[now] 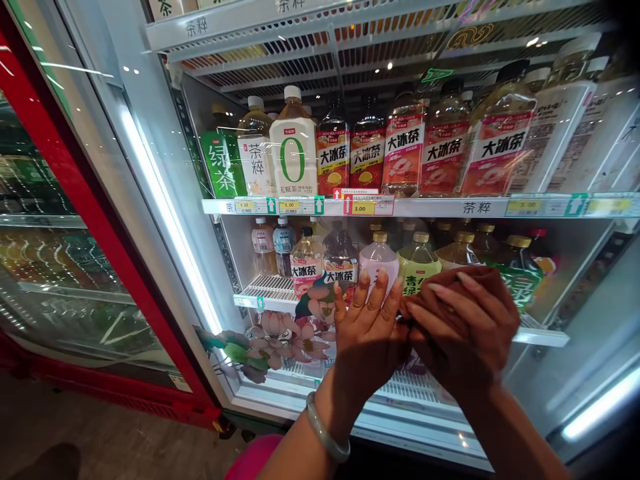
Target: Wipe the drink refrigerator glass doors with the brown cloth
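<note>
My right hand is closed around a bunched brown cloth, which shows above and between the fingers. Beside it, my left hand has its fingers stretched upward and apart, with a pale bangle on the wrist. Its thumb side is near the cloth, and shadow hides whether the two touch. Both hands are in front of the cooler's glass door, which bears a lotus flower decal. Whether the left fingers press on the glass, I cannot tell.
Behind the glass, a shelf with price tags holds several large tea bottles. Smaller bottles stand on the shelf below. At the left is a red-framed cooler. Something pink shows at the bottom edge.
</note>
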Motion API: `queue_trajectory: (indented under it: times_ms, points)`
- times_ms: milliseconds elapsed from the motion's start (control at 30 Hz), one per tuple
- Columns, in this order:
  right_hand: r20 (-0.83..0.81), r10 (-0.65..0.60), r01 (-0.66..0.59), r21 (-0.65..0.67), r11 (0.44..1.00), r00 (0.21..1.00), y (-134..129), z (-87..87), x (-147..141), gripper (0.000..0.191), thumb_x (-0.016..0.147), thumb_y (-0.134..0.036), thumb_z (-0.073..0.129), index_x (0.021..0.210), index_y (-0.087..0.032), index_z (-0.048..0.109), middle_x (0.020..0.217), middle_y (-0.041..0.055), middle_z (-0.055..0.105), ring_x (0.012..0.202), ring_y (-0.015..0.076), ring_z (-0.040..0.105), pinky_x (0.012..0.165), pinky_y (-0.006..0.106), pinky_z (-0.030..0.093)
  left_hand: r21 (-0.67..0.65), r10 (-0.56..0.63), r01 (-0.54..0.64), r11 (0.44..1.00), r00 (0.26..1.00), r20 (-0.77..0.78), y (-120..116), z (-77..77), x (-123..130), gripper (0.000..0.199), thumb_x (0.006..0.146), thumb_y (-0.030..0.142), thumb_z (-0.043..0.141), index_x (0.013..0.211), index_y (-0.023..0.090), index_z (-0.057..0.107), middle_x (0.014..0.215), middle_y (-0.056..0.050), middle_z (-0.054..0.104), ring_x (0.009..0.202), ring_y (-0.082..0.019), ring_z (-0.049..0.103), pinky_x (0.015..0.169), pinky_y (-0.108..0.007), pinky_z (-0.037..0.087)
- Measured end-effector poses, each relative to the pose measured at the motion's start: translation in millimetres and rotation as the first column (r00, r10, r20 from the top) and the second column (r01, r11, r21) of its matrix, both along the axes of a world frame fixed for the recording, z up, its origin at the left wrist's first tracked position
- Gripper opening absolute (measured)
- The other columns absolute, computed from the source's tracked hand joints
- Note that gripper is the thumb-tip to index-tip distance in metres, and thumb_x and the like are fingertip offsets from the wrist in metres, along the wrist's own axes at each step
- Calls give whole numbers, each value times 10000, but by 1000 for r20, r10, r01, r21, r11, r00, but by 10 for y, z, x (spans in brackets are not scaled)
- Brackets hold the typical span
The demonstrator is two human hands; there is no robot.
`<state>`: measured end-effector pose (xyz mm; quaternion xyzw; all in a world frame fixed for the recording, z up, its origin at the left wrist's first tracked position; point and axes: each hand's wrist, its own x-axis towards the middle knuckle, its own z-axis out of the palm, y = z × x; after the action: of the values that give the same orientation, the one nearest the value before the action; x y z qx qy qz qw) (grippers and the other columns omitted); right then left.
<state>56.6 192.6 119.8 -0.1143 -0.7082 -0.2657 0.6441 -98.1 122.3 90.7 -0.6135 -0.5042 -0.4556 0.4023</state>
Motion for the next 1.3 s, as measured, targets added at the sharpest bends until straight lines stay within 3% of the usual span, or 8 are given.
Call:
queue_trajectory:
  times_ms: [233, 367, 533, 667, 800, 933, 1133, 1300]
  points:
    - [-264, -113, 92, -89, 992, 958, 207, 108, 362, 420, 768, -163, 807, 1160, -309, 761, 1326, 85, 670, 1320, 431, 610, 1119, 692, 479, -49, 41, -42, 998, 999, -36, -34, 10, 3, 695, 985, 233, 480, 1662, 195, 330, 1681, -88, 407, 1642, -249, 227, 1360, -556, -36]
    - [-202, -84, 79, -33, 996, 976, 107, 15, 162, 317, 786, -218, 812, 1089, -303, 773, 1284, 82, 669, 1329, 446, 607, 1088, 688, 504, -30, 45, -46, 999, 999, -22, -38, 24, 32, 662, 1005, 223, 476, 1654, 198, 350, 1666, -92, 430, 1635, -255, 249, 1358, -563, -32]
    - [-97, -21, 21, -3, 1000, 995, -13, -47, -39, 259, 815, -216, 814, 1047, -315, 758, 1178, 45, 671, 1330, 369, 606, 1099, 632, 512, -6, 54, -54, 998, 998, -18, -16, 26, 76, 623, 1026, 247, 488, 1639, 195, 386, 1629, -116, 480, 1617, -273, 300, 1353, -579, -30]
    - [-28, -40, 41, 51, 998, 999, 108, 69, 202, 300, 787, -265, 852, 1071, -307, 765, 1178, 57, 688, 1300, 394, 628, 1080, 651, 526, -25, 38, -38, 999, 999, 0, -17, 33, 104, 620, 1016, 212, 469, 1631, 196, 395, 1640, -94, 470, 1626, -255, 277, 1356, -572, -35]
    - [-215, -124, 122, -22, 992, 969, 246, 220, 498, 423, 788, -151, 797, 1187, -287, 759, 1215, 96, 690, 1259, 413, 654, 1099, 687, 508, -36, 32, -32, 999, 999, 0, -13, 28, 109, 635, 998, 199, 470, 1629, 207, 398, 1653, -75, 454, 1629, -256, 272, 1349, -602, -51]
    - [-264, -124, 119, -32, 992, 957, 244, 173, 453, 417, 771, -147, 800, 1162, -288, 771, 1260, 92, 683, 1280, 413, 640, 1125, 685, 491, -24, 56, -56, 998, 998, -12, 1, 13, 101, 661, 984, 215, 490, 1637, 211, 389, 1640, -81, 474, 1619, -275, 299, 1349, -608, -36]
    - [-106, -25, 25, 1, 1000, 994, 35, -91, 29, 227, 822, -268, 804, 1044, -301, 770, 1217, 57, 679, 1349, 387, 592, 1113, 628, 502, -10, 80, -80, 997, 997, 3, 38, -3, 130, 646, 1005, 205, 460, 1645, 190, 372, 1630, -107, 483, 1625, -255, 282, 1350, -555, -72]
    - [29, -7, 6, 36, 999, 1000, 72, -23, 141, 276, 810, -296, 822, 1079, -323, 765, 1188, 41, 686, 1289, 355, 624, 1097, 634, 514, 0, 91, -91, 996, 996, 12, 68, -27, 154, 670, 988, 225, 483, 1647, 182, 370, 1645, -109, 461, 1630, -280, 263, 1352, -561, -51]
